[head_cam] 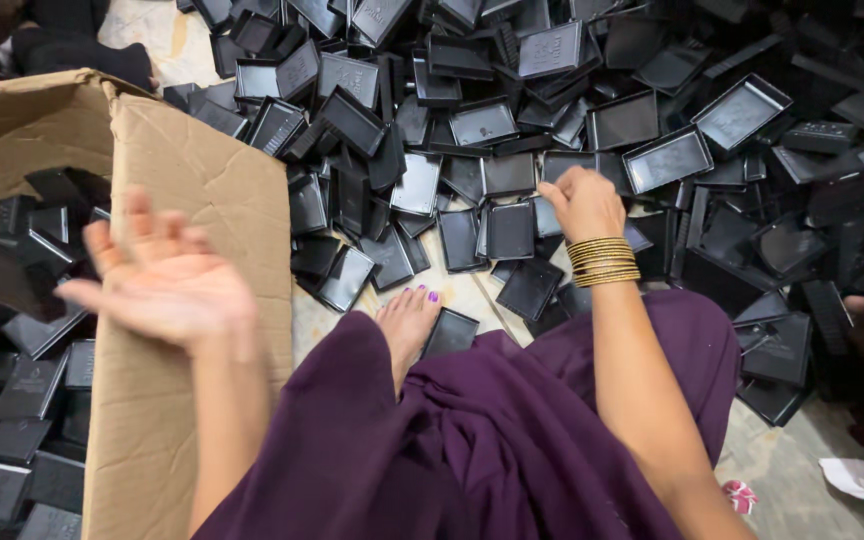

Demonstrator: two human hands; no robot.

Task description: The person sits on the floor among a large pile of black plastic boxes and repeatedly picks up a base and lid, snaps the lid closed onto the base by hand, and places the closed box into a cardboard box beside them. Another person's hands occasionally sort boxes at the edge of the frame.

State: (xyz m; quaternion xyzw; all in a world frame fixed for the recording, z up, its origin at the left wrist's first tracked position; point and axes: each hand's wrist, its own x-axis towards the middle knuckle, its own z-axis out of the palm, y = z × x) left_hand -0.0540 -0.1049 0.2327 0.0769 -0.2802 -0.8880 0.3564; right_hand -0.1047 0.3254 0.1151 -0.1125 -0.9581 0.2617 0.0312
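Left hand (167,285) hangs open and empty over the cardboard box (202,190); right hand (580,205) closes on a black tray (510,230), best lifted singly.

Dark purple garment (472,440), stacked gold bangles (603,262) on right wrist, purple-painted toenails (420,294).

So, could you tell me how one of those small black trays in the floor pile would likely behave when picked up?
Each black tray looks like thin moulded plastic, so probably stiff and light for its size. The glossy faces suggest it may slip. Being flat and rectangular, it should slide rather than roll, and the loose pile near the right hand would likely shift.
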